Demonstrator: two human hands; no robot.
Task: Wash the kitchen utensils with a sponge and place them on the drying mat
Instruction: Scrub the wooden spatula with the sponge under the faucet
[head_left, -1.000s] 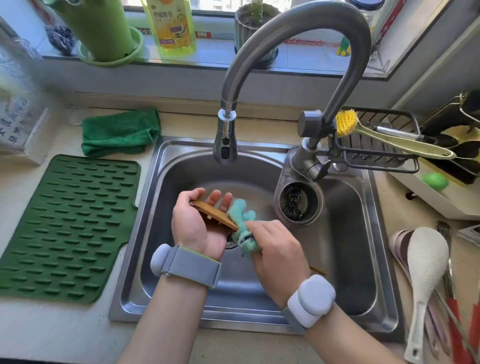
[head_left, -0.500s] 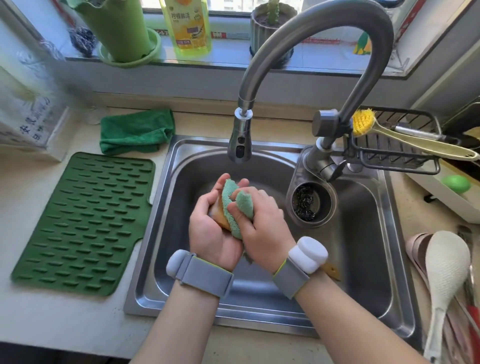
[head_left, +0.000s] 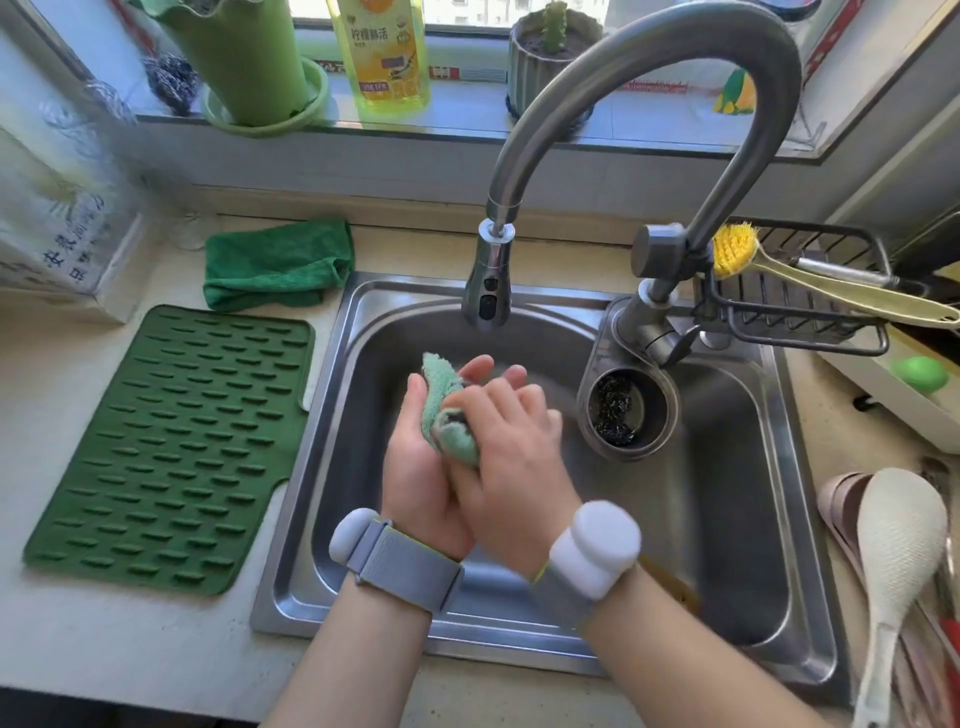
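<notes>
Both hands are being held over the stainless steel sink basin (head_left: 363, 519), below the grey curved faucet's spray head (head_left: 488, 291); no water stream is being seen. The soft green sponge cloth (head_left: 447, 410) is being gripped between the two hands; the right hand (head_left: 509, 441) is curled over it, fingers and thumb wrapped round the cloth; the left hand (head_left: 421, 467) is lying beneath and beside it, its fingers reaching up past the cloth's far edge, cradling it. Whether a utensil is being held inside the cloth cannot be told; the cloth and hands are covering whatever is between them. A grey strap with a pale pod is being worn on each wrist.

The dark green ribbed silicone drying mat (head_left: 171, 447) is lying flat on the pale bench (head_left: 130, 649), just left of the sink, with nothing on it; a folded dark green towel (head_left: 275, 265) is lying behind it. A brown wooden piece (head_left: 670, 584) is showing in the basin behind the right wrist, mostly hidden. A white rice paddle (head_left: 893, 561) is lying on the bench right of the sink, over other utensils. A yellow-bristled dish brush (head_left: 779, 265) is resting across the black wire caddy (head_left: 810, 312) beside the faucet base; a yellow detergent bottle (head_left: 384, 52) is standing on the windowsill.
</notes>
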